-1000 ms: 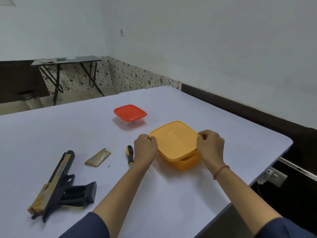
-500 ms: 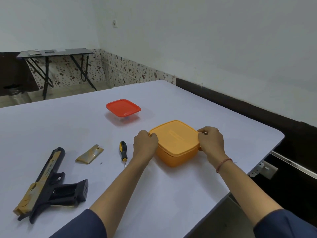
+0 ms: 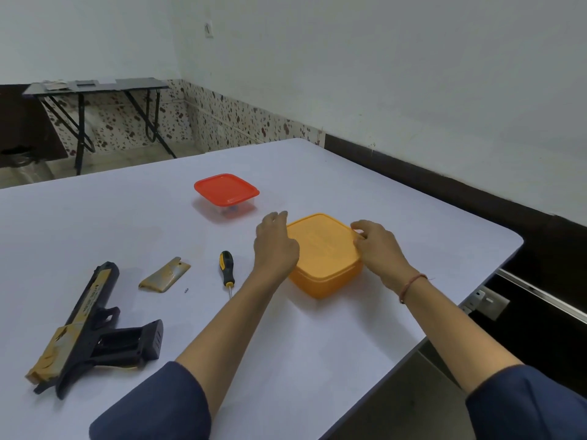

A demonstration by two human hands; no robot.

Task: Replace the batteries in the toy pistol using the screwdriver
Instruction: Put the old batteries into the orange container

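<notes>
Plainly, the step in hand is opening the orange box (image 3: 327, 274), which probably holds the fresh batteries, though nothing of its inside shows.

From the head camera, the box sits near the right edge of the white table (image 3: 127, 217), with its lid (image 3: 320, 239) on. The right hand (image 3: 378, 249) is at the lid's far right corner, and its fingers (image 3: 357, 228) seem to pinch the rim there. The left hand (image 3: 276, 242) lies against the lid's left edge, fingers loosely curved towards the far corner. Its back hides the tips, so I cannot tell whether they grip the lid or only rest on it.

The toy pistol (image 3: 92, 322) lies on its side at the near left, well apart from both hands, its grip open and dark inside. Its battery cover (image 3: 165, 274) lies on the table beyond it, with a tiny screw (image 3: 186, 290) just beside the cover. The screwdriver (image 3: 226, 268) lies between the cover and the left hand, untouched. A red-lidded box (image 3: 226, 189) stands farther back.

To do this well, the left hand should steady the box body while the right peels one corner upward, then works along the rim instead of yanking. A snap-on lid can release suddenly and tip out whatever is inside. The box is close to the table edge, so it should stay flat and be drawn inward if it slides. The loose screw should also be left undisturbed.
</notes>
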